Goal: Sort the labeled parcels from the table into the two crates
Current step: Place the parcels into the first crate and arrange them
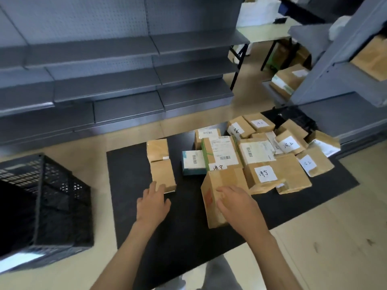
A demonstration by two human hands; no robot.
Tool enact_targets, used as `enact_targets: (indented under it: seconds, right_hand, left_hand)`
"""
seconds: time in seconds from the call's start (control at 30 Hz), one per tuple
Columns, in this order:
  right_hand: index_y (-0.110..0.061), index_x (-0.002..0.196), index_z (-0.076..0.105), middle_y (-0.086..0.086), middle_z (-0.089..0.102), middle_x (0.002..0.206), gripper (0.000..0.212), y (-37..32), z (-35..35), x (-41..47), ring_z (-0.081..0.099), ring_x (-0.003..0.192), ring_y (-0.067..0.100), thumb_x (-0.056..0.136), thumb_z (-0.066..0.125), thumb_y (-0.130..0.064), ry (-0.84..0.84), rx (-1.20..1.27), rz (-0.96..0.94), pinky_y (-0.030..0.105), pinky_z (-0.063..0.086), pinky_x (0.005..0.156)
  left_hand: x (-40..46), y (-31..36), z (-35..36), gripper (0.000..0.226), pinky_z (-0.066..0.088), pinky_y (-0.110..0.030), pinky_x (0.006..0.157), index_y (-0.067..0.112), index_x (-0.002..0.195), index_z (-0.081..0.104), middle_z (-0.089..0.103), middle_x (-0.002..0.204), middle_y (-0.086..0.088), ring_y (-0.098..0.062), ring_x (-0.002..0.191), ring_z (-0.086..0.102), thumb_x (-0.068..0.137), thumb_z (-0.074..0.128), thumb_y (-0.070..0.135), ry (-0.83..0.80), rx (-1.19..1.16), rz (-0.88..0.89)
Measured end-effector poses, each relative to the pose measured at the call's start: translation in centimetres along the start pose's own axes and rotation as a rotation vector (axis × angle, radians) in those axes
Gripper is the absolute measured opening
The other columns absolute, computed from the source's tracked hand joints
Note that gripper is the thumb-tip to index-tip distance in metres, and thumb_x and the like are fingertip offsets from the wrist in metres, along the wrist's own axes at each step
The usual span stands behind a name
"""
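Right hand (236,203) lies on the near cardboard box (219,197) at the black table (129,185) front edge, fingers spread over its top; whether it grips, cannot tell. Left hand (151,203) open, fingertips touching the long taped parcel (161,164) toward the left edge. Labeled parcel pile (272,153) fills the far right corner. Black crate (48,201) on floor, left of the table.

Brown cardboard parcels (274,176) carry white labels (266,173); the table (129,168) is black; the black crate (62,201) shows a lattice pattern.
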State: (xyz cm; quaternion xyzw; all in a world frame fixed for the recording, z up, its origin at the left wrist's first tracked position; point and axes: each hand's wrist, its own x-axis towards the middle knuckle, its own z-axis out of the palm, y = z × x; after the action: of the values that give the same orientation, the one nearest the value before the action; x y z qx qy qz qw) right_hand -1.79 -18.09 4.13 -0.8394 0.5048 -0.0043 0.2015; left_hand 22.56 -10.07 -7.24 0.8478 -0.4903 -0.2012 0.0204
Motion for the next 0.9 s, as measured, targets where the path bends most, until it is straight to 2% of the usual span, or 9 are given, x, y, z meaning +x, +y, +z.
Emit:
enact_targets:
  seconds: [0.17,0.27,0.4,0.5,0.63,0.73,0.9]
  right_hand:
    - [-0.032,0.121,0.062,-0.013,0.062,0.112,0.023,2.0,-0.3,5.0,0.059,0.1,0.006,0.102,0.051,-0.037,-0.062,-0.008,-0.122,0.024,0.05,0.086]
    - [-0.031,0.123,0.061,-0.014,0.06,0.119,0.023,3.4,-0.5,6.9,0.056,0.104,0.004,0.103,0.053,-0.038,-0.116,-0.004,-0.176,0.019,0.047,0.088]
    - [-0.032,0.122,0.063,-0.016,0.056,0.123,0.023,5.3,0.1,8.4,0.053,0.108,0.002,0.101,0.054,-0.037,-0.14,0.033,-0.262,0.023,0.05,0.092]
    - [-0.033,0.12,0.062,-0.017,0.054,0.12,0.022,6.2,0.3,9.2,0.052,0.107,0.003,0.102,0.05,-0.038,-0.147,0.031,-0.311,0.024,0.052,0.091]
    - [-0.032,0.116,0.063,-0.017,0.053,0.116,0.02,7.0,0.2,9.9,0.054,0.105,0.004,0.102,0.049,-0.038,-0.162,0.038,-0.348,0.026,0.053,0.087]
    - [-0.032,0.117,0.063,-0.017,0.054,0.117,0.02,7.0,0.2,10.2,0.055,0.107,0.004,0.103,0.049,-0.037,-0.157,0.041,-0.358,0.025,0.053,0.09]
    - [-0.032,0.12,0.062,-0.014,0.058,0.121,0.023,5.7,0.3,10.6,0.057,0.105,0.004,0.103,0.048,-0.038,-0.131,0.02,-0.385,0.02,0.05,0.088]
  left_hand:
    - [4.3,2.1,1.5,0.067,0.043,-0.054,0.108,0.028,0.157,0.025,0.012,0.169,-0.011,-0.035,0.143,0.036,0.101,0.053,0.051,-0.046,-0.057,-0.207]
    - [6.6,3.3,2.4,0.075,0.039,-0.057,0.111,0.03,0.16,0.016,0.003,0.17,-0.011,-0.038,0.147,0.03,0.1,0.052,0.058,-0.064,-0.107,-0.324]
    - [8.5,4.5,3.9,0.084,0.038,-0.06,0.111,0.035,0.16,0.008,-0.002,0.17,-0.008,-0.04,0.147,0.032,0.096,0.055,0.065,-0.069,-0.182,-0.461]
    - [9.3,5.4,4.9,0.086,0.041,-0.059,0.108,0.038,0.159,0.01,0.006,0.167,-0.009,-0.04,0.142,0.037,0.094,0.062,0.06,-0.033,-0.257,-0.556]
    - [9.4,5.6,5.5,0.086,0.05,-0.056,0.1,0.042,0.158,0.021,0.031,0.151,-0.012,-0.04,0.129,0.043,0.089,0.072,0.044,0.065,-0.39,-0.617]
    - [8.8,5.4,5.4,0.082,0.052,-0.056,0.098,0.043,0.156,0.029,0.036,0.15,-0.011,-0.04,0.13,0.043,0.088,0.074,0.043,0.094,-0.457,-0.615]
    - [5.3,5.2,4.0,0.083,0.046,-0.051,0.102,0.042,0.155,0.035,0.042,0.146,-0.009,-0.037,0.13,0.043,0.084,0.076,0.045,0.199,-0.56,-0.602]
